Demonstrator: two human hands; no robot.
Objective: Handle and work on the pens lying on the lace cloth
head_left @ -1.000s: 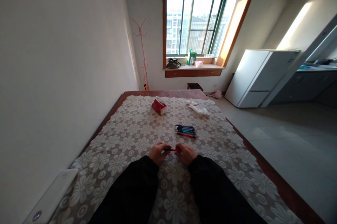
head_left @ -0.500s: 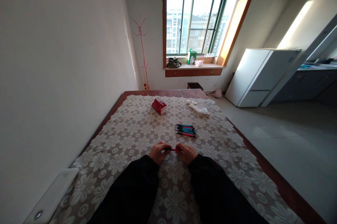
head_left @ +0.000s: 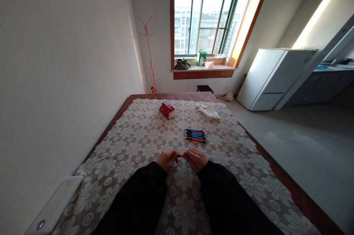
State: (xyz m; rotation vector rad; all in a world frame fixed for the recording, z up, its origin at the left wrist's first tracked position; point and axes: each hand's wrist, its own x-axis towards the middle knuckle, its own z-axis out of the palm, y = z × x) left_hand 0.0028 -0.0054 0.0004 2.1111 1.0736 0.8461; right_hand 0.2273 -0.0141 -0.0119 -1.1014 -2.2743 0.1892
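Both of my hands grip one red and black pen [head_left: 181, 156], held level just above the patterned tablecloth. My left hand [head_left: 167, 160] pinches its black end. On the red part, the fingers of my right hand [head_left: 196, 159] are closed. Only a short stretch of the pen shows between the hands; the rest is hidden by my fingers. Just beyond the hands lies a row of several pens [head_left: 195, 135], side by side, in blue, red and black.
A red tissue pack [head_left: 167, 110] lies farther back on the flower-patterned tablecloth [head_left: 134, 150]. A crumpled white plastic bag [head_left: 210, 113] is to its right. At the near left corner stands a white box-like device [head_left: 55, 203], close to the wall.
My fingers have shifted slightly on the pen, and the right fingers now cover more of it. The row of pens stays in place.
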